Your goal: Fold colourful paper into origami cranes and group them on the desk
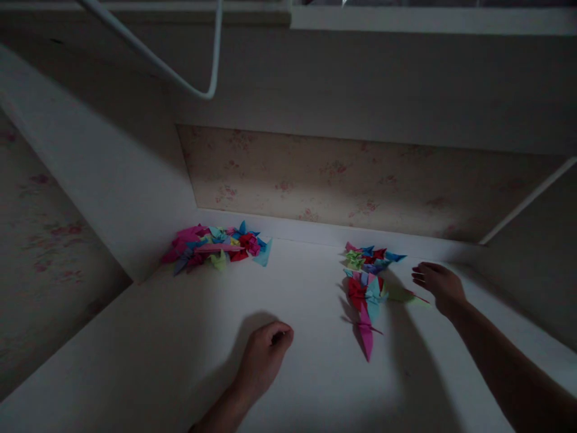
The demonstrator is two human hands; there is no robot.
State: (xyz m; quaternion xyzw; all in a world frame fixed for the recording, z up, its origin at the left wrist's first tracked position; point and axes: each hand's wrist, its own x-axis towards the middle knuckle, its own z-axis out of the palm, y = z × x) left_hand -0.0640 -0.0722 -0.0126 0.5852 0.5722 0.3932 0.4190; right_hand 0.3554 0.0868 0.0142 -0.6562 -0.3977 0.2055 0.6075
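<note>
My left hand (265, 355) is above the white surface, between the two groups of folded paper cranes, its fingers curled in toward the thumb. Nothing shows in the dark hollow of that curl. On the right, my right hand (438, 285) reaches in with its fingers slightly apart, holding nothing visible. Just left of it lies the smaller group of paper cranes (373, 258) in green, red and blue. A magenta crane (366, 334) points toward me at the front of that group. The larger pile of paper cranes (216, 246), in mixed bright colours, sits in the far left corner.
The white shelf surface (297, 288) ends at a back ledge below floral wallpaper (283, 174). A white side panel (117, 162) stands on the left. Overhead are a wide white board (360, 84) and a bent white rod (210, 93).
</note>
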